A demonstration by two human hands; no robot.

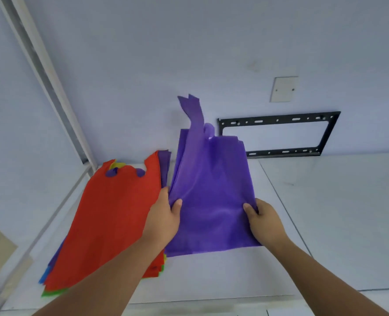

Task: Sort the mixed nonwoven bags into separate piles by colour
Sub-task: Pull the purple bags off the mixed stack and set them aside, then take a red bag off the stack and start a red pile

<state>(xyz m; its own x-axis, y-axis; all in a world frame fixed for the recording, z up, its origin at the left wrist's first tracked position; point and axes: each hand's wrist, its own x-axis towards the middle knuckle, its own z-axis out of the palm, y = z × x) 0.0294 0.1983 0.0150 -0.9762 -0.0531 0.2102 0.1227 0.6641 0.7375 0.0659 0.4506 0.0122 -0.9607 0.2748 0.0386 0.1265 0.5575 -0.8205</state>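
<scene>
Lying at the centre of the white table (325, 213), the purple bag (211, 190) was pinched at its lower edges by both hands, the left hand (164, 221) at 8 o'clock and the right hand (265, 221) at 4 o'clock of it. The mixed pile (111, 224), red bag uppermost, sat just beside it at 9 o'clock. A black metal frame (280, 135) leaned on the wall at 1 o'clock.

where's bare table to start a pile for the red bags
The white table is bare right of the purple bags, below the black wall bracket. A bare strip also runs along the near edge. It is crowded on the left: the mixed stack topped by a red bag meets the purple ones.
</scene>
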